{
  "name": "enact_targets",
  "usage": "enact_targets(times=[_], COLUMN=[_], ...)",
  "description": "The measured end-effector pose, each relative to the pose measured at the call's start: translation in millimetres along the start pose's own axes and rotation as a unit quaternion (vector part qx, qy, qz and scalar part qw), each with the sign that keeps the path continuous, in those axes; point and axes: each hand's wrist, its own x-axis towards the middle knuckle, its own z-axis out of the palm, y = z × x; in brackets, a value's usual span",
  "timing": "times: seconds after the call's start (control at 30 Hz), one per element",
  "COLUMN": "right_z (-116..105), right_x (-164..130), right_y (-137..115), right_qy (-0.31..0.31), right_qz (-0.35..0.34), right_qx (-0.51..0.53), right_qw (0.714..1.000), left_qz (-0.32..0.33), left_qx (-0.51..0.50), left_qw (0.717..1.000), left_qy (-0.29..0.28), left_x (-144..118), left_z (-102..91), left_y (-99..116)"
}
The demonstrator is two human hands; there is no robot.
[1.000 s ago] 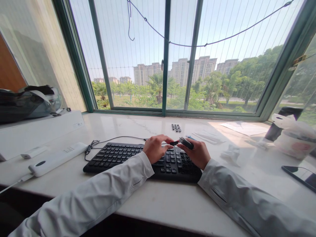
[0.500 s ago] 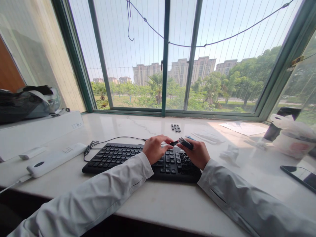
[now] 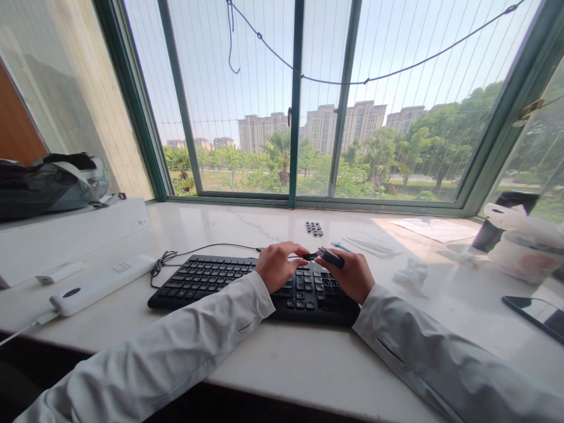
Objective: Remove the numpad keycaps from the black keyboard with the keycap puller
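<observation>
Now the left hand (image 3: 281, 265) pinches a small black piece (image 3: 309, 257) near the keyboard (image 3: 207, 279); the right hand (image 3: 352, 274) grips a dark tool (image 3: 333, 257), which could knock that piece from a loose pinch.

The keyboard (image 3: 211, 276) appeared as plastic with a largely matt surface, while the tabletop (image 3: 317, 358) was smooth, glossy and stone-like. The sleeves (image 3: 167, 349) were of creased, matt cloth, and the sheet (image 3: 434, 229) was of paper. The bag (image 3: 529, 244) was of thin, crinkled plastic, whereas the phone (image 3: 535, 312) had a glossy, glass-like face.
</observation>
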Motion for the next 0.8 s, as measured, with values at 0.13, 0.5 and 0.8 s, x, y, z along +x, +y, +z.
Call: enact_targets(times=[0.13,0.5,0.8], right_z=[1.0,1.7,-0.7], right_x=[-0.5,-0.7,0.0], right_y=[1.2,2.5,-0.6], right_qy=[-0.006,-0.006,0.003], right_qz=[-0.001,0.001,0.003], right_qx=[0.007,0.013,0.012], right_qw=[1.0,1.0,1.0], left_qz=[0.0,0.004,0.006], left_qx=[-0.002,-0.001,-0.004], left_qw=[1.0,1.0,1.0], left_qy=[-0.002,-0.003,-0.003], left_x=[-0.1,-0.2,-0.5], left_z=[-0.3,-0.8,-1.0], left_y=[0.3,0.9,2.0])
